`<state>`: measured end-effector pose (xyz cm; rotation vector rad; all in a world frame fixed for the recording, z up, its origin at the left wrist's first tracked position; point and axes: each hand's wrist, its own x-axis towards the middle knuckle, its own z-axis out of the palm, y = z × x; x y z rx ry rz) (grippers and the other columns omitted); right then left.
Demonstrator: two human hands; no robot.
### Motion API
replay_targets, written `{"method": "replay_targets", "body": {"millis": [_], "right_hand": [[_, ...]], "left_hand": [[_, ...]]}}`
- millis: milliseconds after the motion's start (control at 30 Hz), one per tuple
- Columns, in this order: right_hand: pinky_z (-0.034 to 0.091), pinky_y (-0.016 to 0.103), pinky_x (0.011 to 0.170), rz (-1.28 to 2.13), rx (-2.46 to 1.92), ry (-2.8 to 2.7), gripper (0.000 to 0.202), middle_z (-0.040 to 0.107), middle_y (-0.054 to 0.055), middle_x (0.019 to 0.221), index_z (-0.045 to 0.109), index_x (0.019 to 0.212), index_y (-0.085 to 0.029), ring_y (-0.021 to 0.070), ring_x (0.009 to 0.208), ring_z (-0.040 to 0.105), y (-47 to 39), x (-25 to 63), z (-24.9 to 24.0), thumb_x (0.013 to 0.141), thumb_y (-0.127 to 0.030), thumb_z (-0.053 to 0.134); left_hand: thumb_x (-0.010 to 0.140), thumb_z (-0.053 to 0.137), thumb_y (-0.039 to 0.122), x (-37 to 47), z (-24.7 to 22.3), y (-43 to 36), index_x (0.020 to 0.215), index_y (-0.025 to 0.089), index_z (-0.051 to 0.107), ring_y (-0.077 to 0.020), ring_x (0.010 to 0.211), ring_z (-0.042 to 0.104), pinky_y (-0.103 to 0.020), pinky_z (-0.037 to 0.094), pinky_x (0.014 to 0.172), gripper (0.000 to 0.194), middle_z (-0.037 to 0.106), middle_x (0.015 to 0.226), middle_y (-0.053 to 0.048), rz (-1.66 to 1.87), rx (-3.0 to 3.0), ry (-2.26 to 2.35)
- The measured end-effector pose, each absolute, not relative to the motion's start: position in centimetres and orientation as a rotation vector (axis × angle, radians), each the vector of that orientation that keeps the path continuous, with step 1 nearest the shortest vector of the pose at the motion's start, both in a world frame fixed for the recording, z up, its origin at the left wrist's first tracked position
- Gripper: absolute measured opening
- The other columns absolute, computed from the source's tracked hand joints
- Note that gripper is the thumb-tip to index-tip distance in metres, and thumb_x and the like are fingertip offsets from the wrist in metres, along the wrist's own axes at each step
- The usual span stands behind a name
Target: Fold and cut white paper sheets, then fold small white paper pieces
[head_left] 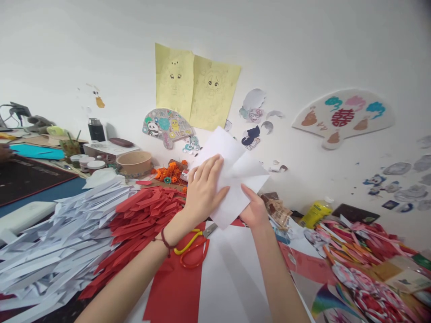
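Note:
A folded sheet of white paper point(232, 175) is held up in front of me, its creases showing and one flap standing away at the right. My left hand point(204, 188) lies against the left side of its front face, fingers stretched out flat and thumb spread. My right hand point(255, 210) grips the lower right edge, thumb in front and the other fingers behind the paper. Below them, scissors point(193, 251) with yellow and orange-red handles lie on red paper point(175, 291). Beside that is a flat white sheet point(232, 273).
Heaps of folded white paper strips point(63, 242) and red paper strips point(141, 224) lie at the left. Behind them stand a tan bowl point(134, 162) and orange flowers point(171, 172). At the right are a yellow bottle point(314, 213) and colourful ribbons point(367, 246). A wall rises behind.

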<state>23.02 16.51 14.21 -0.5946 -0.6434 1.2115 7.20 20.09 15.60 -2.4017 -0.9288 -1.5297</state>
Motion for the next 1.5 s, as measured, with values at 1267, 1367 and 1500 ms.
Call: {"method": "replay_targets", "body": {"millis": [1267,1367,1500], "right_hand": [[0.040,0.049,0.111,0.998,-0.561,-0.908,0.045,0.071,0.003,0.117,0.065,0.117,-0.029,0.0256,0.120,0.061,16.4,22.9,13.6,0.072,-0.030,0.073],[0.043,0.050,0.108,0.870,-0.621,-1.028,0.058,0.068,0.005,0.124,0.059,0.126,-0.030,0.0261,0.119,0.060,16.4,23.8,14.3,0.071,-0.030,0.077],[0.037,0.049,0.111,0.445,-0.789,-1.165,0.087,0.053,0.007,0.143,0.036,0.145,-0.034,0.0247,0.128,0.052,15.9,25.1,15.4,0.071,-0.030,0.080]], "left_hand": [[0.086,0.068,0.028,7.5,15.3,20.0,0.097,0.023,0.066,-0.0162,0.085,0.065,-0.034,0.036,0.087,0.012,0.075,0.095,0.003,-2.067,-2.453,-0.813],[0.090,0.064,0.026,7.0,15.5,20.3,0.096,0.022,0.064,-0.0151,0.082,0.065,-0.036,0.033,0.089,0.008,0.074,0.090,0.003,-1.963,-2.308,-0.757],[0.096,0.054,0.027,6.0,16.0,20.7,0.092,0.023,0.065,-0.0137,0.079,0.063,-0.038,0.030,0.092,0.011,0.073,0.085,0.003,-1.768,-2.249,-0.669]]}}
